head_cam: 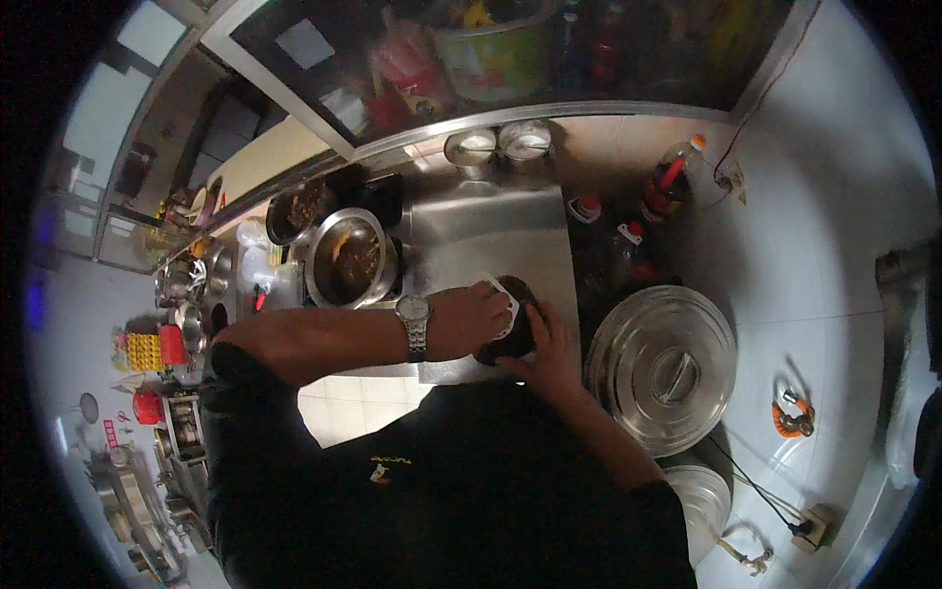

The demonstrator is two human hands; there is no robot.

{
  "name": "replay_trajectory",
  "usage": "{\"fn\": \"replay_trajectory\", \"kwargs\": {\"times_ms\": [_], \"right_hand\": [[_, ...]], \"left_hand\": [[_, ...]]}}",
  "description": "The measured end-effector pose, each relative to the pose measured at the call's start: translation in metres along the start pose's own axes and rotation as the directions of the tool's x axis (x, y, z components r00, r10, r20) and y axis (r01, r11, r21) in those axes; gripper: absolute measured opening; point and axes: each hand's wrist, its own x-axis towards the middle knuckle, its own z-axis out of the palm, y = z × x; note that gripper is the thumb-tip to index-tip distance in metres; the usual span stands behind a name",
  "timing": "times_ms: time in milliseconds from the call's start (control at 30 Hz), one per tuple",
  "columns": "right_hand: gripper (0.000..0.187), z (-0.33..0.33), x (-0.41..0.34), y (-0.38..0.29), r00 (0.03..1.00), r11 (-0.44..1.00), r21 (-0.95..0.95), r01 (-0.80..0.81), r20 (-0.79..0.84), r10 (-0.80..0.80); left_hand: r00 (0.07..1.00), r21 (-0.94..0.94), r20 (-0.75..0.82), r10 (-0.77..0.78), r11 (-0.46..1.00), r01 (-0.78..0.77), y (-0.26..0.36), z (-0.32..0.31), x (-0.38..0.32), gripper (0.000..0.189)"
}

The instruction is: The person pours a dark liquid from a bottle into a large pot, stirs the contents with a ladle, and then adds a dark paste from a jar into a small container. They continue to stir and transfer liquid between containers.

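Observation:
My left hand [471, 318], with a metal wristwatch [415, 324] on its wrist, has its fingers curled over a thin white piece [508, 294] at the top of a dark rounded container [521, 346]. What that white piece is, I cannot tell. My right hand [548, 352] grips the container's right side, thumb and fingers apart around it. The container is at the front edge of a stainless steel worktop [489, 235]; my hands hide much of it, and its contents are not clear. To the left of it stands a wide metal pot [353, 258] with brown residue or food inside.
A second pot [298, 210] stands behind the first. Two metal containers [471, 147] [525, 140] line the worktop's back edge. To the right are bottles, one with an orange cap [666, 180], and a large vessel with a metal lid [662, 368]. A socket with a plug [806, 528] is lower right.

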Motion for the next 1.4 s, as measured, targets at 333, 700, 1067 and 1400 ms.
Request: {"fn": "replay_trajectory", "kwargs": {"times_ms": [333, 700, 1067, 1400], "right_hand": [[0.088, -0.016, 0.013, -0.018, 0.990, 0.994, 0.048, -0.099, 0.101, 0.094], [0.070, -0.054, 0.071, -0.035, 0.951, 0.977, 0.184, -0.108, 0.306, 0.047], [0.033, -0.060, 0.127, -0.066, 0.715, 0.955, 0.058, -0.291, 0.677, 0.176], [0.023, -0.164, 0.147, -0.064, 0.833, 0.700, 0.542, -0.465, 0.001, 0.553]], "left_hand": [[0.924, -0.016, -0.009, 0.383, 0.923, -0.383, -0.033, -0.006, 0.010, 0.032], [0.695, -0.487, -0.707, -0.134, 0.804, -0.341, -0.018, 0.031, -0.020, 0.057], [0.435, -0.969, -0.243, -0.867, 0.235, -0.074, 0.015, 0.143, -0.145, 0.035], [0.402, -0.998, 0.042, -0.914, -0.023, 0.050, 0.014, 0.156, -0.138, 0.015]]}}
